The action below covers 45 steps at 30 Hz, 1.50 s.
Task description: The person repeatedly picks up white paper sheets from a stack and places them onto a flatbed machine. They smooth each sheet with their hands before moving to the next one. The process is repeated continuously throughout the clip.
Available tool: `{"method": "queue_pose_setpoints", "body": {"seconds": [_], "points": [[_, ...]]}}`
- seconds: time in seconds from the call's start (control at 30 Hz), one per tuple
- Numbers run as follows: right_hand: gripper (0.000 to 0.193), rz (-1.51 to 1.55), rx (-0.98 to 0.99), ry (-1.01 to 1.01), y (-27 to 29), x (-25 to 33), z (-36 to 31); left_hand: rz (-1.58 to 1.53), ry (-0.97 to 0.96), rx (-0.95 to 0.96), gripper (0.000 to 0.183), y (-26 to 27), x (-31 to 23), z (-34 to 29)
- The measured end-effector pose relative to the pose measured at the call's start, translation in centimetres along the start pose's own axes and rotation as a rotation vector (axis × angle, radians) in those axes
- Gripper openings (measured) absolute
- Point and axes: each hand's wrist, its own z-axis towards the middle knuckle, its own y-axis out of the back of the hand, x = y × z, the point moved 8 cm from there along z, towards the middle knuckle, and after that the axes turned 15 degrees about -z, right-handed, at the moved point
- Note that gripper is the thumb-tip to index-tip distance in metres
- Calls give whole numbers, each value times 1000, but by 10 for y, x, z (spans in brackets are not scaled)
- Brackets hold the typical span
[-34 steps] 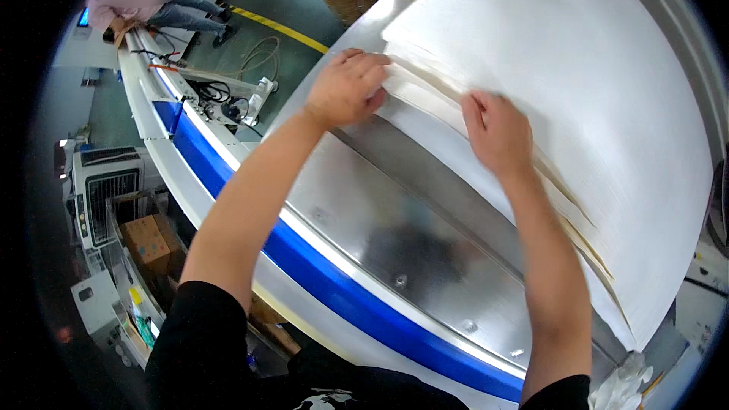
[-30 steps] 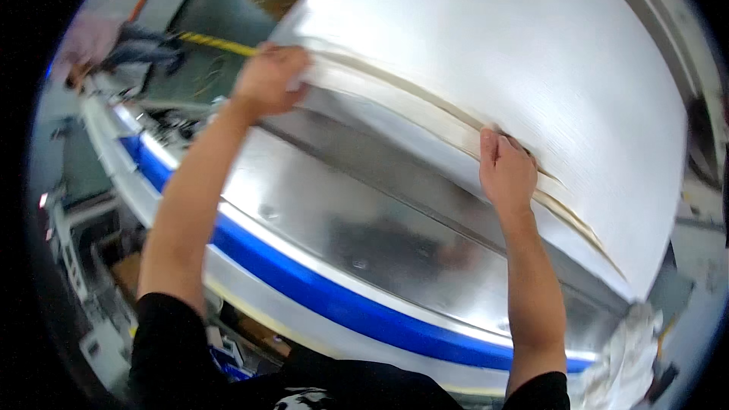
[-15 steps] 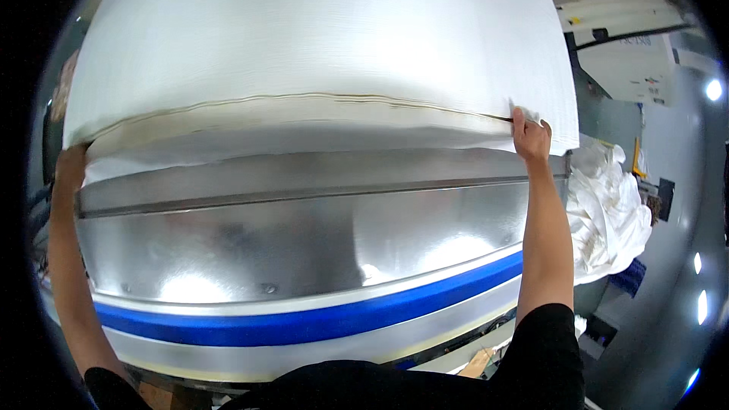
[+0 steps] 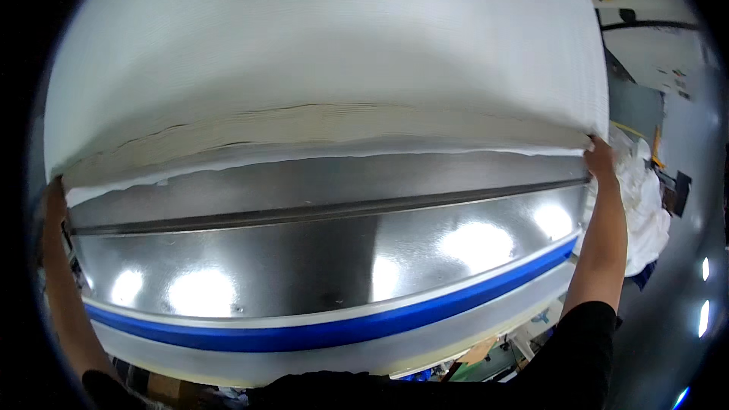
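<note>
A brown box (image 4: 171, 389), apparently cardboard, shows at the lower edge, left of the middle; its contents cannot be told; the white layered stack (image 4: 342, 38) lies across the metal surface (image 4: 304, 258), its uneven near edge set back from the blue strip (image 4: 326, 335); white bunched cloth (image 4: 642, 209) sits beyond the right end; the left hand (image 4: 55, 199) touches the stack's near left corner, its grip too dark to tell; the right hand (image 4: 599, 158) meets the near right corner, fingers partly hidden, so whether that grip pinches or only presses cannot be told; half a second ago the right hand was farther in along the edge, with stack showing beyond it; now more layers show along the front.
</note>
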Motion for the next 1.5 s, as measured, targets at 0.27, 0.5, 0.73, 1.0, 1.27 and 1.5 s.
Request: {"method": "queue_pose_setpoints", "body": {"seconds": [0.27,0.5,0.73,1.0,1.27,1.5], "points": [[42,-174,-35,-18,16,-58,-19,606,-164,-29,39,-3,-151,-52],[40,-60,-259,139,21,-167,-30,643,-261,-223,31,149,-80,-96],[45,-222,-142,295,-40,-188,-138,823,-29,252,31,55,-63,-210],[30,-467,266,496,-97,-72,-283,979,128,792,29,-71,36,-347],[22,-551,327,587,-155,-75,-311,1005,123,890,18,-127,72,-353],[18,-477,391,509,-164,-62,-317,994,434,356,21,-81,62,-320]]}}
